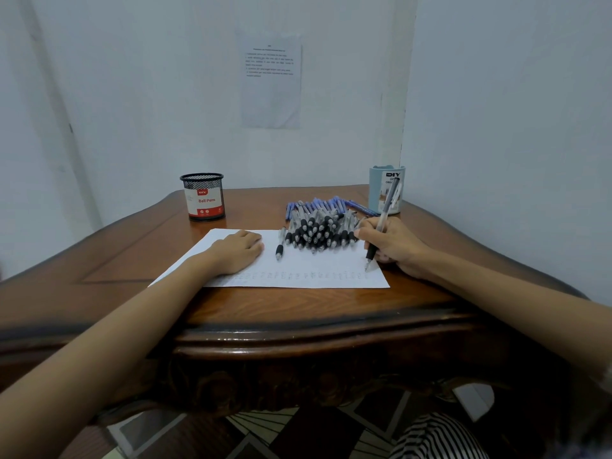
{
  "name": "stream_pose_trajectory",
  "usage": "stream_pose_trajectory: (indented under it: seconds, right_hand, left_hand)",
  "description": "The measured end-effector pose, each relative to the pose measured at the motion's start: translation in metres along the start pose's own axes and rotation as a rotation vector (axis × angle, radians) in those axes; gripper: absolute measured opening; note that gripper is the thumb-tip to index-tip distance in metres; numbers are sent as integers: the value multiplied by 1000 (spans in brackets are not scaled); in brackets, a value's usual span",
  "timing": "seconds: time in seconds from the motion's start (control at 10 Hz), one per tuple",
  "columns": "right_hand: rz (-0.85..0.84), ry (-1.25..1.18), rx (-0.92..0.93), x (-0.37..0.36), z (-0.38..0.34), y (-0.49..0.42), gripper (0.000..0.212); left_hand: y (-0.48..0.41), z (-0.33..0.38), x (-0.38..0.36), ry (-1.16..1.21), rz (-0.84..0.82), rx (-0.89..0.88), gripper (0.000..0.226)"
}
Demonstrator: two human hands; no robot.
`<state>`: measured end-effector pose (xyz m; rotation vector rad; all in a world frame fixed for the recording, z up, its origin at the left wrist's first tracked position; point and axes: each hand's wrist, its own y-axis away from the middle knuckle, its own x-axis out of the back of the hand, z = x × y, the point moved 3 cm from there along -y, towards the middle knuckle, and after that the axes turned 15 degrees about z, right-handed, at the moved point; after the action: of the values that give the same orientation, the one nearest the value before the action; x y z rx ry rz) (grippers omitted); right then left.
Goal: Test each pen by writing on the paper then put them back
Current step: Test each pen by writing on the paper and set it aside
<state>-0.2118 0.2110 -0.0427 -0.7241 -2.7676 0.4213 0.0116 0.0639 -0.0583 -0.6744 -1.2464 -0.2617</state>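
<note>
One wooden table (298, 313), viewed from its near edge. At its middle, one white sheet of paper (318, 260), with a single faint row of small marks (298, 275) along the near edge, running from nine o'clock to three o'clock. Two bare hands on the sheet. At nine o'clock, the left hand (236, 251), palm down, fingers straight and together, pressing the paper flat and holding nothing. At three o'clock, by the sheet's right edge, the right hand (394, 246), fingers and thumb curled tight round one pen (386, 203) with a clear barrel and a black grip. Tip pointed down at the right end of the row, touching the paper or just above it, cannot tell which. Top end tilted away toward one o'clock, crossing in front of a cup. Between the two hands, a second pen (280, 243) of the same kind, lying alone on the sheet with its tip toward six o'clock. Just beside it, from twelve to one o'clock, one heap of pens (318, 226), partly on the sheet's far right corner: dozens, too overlapped for an exact count, black-gripped ones nearest, blue ones on the far side. Two cups at the back of the table: one black mesh cup (205, 200) at ten o'clock, with a red and white label reading "Ball Pens", well apart from the sheet; one pale blue cup (377, 193) at one o'clock, just beyond the heap. Inside of either cup hidden. On the wall at twelve o'clock, one printed notice (271, 81), text too small to read. At five o'clock, below the table edge, one patch of black-and-white striped cloth (437, 438).
</note>
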Motion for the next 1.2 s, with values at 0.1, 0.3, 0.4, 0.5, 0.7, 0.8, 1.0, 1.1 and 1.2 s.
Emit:
stream_pose_trajectory:
  seconds: [0.1,0.3,0.4,0.5,0.7,0.8,1.0,1.1,1.2]
  right_hand:
    - [-17,-4,-4,0,0,1,43]
    - [20,66,51,-1,-1,3,42]
    - [22,32,15,-1,-4,4,41]
    - [10,-55,-59,1,-3,3,64]
    - [35,-112,-133,5,-2,1,39]
    - [25,-6,-96,4,-1,1,39]
    - [103,-87,-170,7,2,-6,30]
    - [136,-205,-232,10,2,-6,28]
    - [84,-210,-253,7,0,-2,26]
  left_hand:
    - [0,-1,0,3,-2,5,47]
    - [0,0,-1,3,-4,-1,47]
    - [0,-1,-1,3,-4,1,47]
    - [0,-1,-1,4,-5,1,47]
    - [1,0,0,3,2,-7,47]
    - [2,0,0,7,5,-3,47]
    - [2,3,1,6,5,-1,47]
    - [2,2,1,5,4,1,47]
    - [2,2,1,3,5,0,47]
